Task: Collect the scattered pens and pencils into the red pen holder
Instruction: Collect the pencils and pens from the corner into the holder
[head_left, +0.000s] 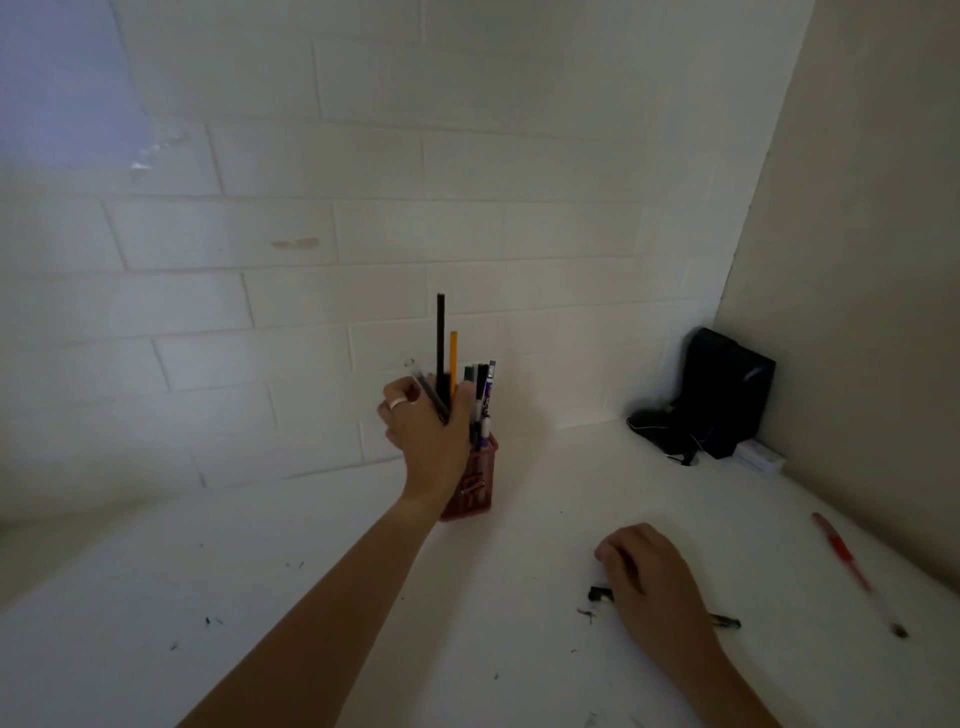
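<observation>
Red mesh pen holder (475, 488) upright near the wall, packed with standing pens and pencils (451, 358); black pen (724, 619) flat on the table, red pen (852, 569) lying far right

A black box (727, 389) stands in the far right corner of the white counter (311, 597). A small white box (759, 457) lies just beside it.

Left hand (423, 431) around pens above red pen holder (475, 486); right hand (647, 577) over black pen (724, 619), red pen (852, 569) far right.
</observation>
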